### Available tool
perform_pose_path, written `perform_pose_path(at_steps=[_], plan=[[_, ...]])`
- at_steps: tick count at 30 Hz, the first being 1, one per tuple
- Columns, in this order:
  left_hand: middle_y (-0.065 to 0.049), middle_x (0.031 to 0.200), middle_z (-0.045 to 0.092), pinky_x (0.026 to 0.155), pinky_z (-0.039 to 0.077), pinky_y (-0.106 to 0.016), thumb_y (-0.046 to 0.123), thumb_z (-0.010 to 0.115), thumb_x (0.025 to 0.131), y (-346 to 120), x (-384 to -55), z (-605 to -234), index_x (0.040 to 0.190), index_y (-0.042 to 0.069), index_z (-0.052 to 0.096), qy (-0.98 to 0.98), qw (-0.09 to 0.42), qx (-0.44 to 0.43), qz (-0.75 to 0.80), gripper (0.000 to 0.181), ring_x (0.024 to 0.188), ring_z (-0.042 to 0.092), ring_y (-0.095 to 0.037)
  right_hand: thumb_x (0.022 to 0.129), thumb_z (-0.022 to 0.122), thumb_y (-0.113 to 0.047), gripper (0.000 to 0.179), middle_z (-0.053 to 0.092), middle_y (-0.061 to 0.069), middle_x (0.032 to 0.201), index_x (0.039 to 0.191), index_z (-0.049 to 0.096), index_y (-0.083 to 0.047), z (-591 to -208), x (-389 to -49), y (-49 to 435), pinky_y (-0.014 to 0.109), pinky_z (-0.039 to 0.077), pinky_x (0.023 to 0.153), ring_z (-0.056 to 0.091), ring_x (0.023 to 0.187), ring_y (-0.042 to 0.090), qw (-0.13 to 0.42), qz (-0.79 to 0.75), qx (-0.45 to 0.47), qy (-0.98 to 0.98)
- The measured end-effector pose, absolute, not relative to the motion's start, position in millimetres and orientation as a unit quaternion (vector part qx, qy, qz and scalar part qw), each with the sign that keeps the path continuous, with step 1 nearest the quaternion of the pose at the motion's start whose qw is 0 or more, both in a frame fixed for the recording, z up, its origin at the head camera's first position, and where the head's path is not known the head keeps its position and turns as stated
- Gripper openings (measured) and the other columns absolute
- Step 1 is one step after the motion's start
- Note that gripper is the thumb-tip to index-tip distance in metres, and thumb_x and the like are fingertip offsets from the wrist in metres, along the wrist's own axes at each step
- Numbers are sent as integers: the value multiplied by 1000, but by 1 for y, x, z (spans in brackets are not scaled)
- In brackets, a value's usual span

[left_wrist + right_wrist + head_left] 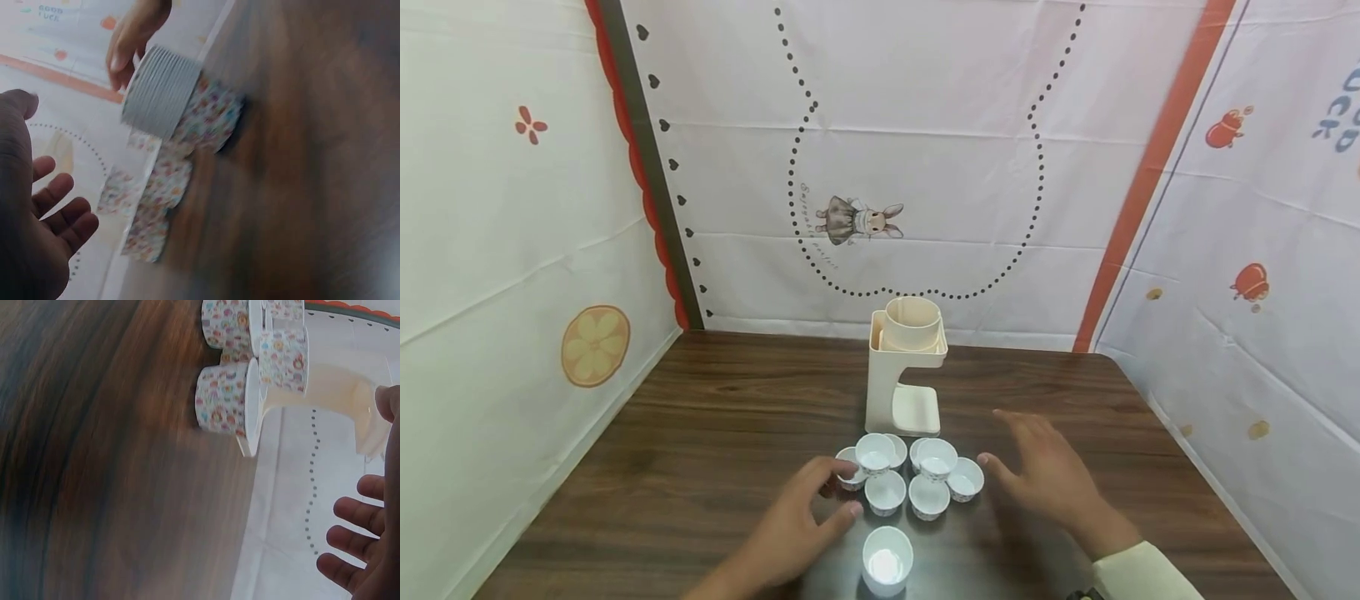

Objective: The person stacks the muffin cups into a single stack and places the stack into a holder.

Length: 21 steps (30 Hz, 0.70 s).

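Observation:
Two clusters of small white paper baking cups with a flowery print stand mid-table. In the left cluster, one cup (875, 452) sits raised on the others; in the right one, another cup (937, 459) does the same. Nearer the front is a nested stack of the same cups (887, 560), its ridged rims showing in the left wrist view (159, 94). My left hand (797, 521) hovers beside the left cluster, fingers loosely bent and holding nothing. To the right of the other cluster, my right hand (1048, 475) is spread, thumb towards the outer cup (966, 479).
Behind the cups stands a cream-coloured dispenser (880, 387) with a round tube on top and a flat foot. Printed cloth walls (925, 150) enclose the dark wooden table (737, 400) at the back and both sides.

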<state>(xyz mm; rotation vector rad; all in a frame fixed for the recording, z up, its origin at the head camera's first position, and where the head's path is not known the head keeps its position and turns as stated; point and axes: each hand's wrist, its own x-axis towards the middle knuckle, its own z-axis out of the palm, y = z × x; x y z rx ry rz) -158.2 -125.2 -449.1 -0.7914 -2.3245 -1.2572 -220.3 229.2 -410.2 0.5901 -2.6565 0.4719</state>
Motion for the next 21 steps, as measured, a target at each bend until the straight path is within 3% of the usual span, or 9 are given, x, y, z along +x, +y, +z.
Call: perform_pose_path(at_steps=[5, 10, 12, 15, 17, 21], plan=[[-1, 117, 63, 83, 55, -36, 23, 80, 90, -117, -146, -460, 128, 20, 61, -795, 98, -281, -529, 43, 98, 62, -21, 91, 74, -46, 66, 62, 15, 133, 143, 57, -8, -417, -221, 216, 58, 46, 100, 55, 126, 38, 193, 185, 215, -939], [-17, 123, 60, 90, 54, -37, 21, 87, 83, -112, -141, -466, 130, 6, 58, -766, 8, -265, -585, 57, 103, 63, -25, 91, 75, -47, 68, 62, 14, 135, 144, 57, -9, -423, -221, 203, 56, 47, 101, 55, 127, 35, 173, 196, 214, -941], [-16, 124, 60, 93, 53, -36, 23, 89, 80, -111, -139, -467, 132, 6, 57, -765, -16, -256, -590, 64, 106, 62, -23, 89, 77, -45, 68, 61, 14, 135, 144, 57, -9, -424, -221, 199, 55, 48, 100, 55, 127, 34, 168, 199, 216, -941], [-10, 126, 61, 96, 49, -31, 32, 92, 76, -109, -135, -468, 136, 14, 57, -782, -33, -239, -575, 71, 109, 60, -16, 87, 79, -43, 69, 61, 13, 135, 143, 57, -9, -427, -221, 193, 54, 49, 100, 56, 127, 33, 163, 208, 217, -940], [-6, 126, 61, 98, 46, -30, 36, 92, 74, -107, -134, -470, 137, 20, 57, -793, -34, -233, -562, 74, 112, 59, -15, 86, 80, -43, 69, 61, 11, 136, 143, 57, -11, -429, -221, 189, 54, 49, 99, 56, 127, 32, 156, 214, 215, -940], [2, 125, 62, 99, 44, -30, 38, 92, 74, -105, -134, -475, 136, 21, 57, -806, -22, -241, -541, 73, 112, 58, -12, 85, 81, -43, 70, 61, 9, 136, 143, 57, -13, -433, -221, 183, 52, 50, 99, 56, 127, 30, 144, 222, 213, -940]])
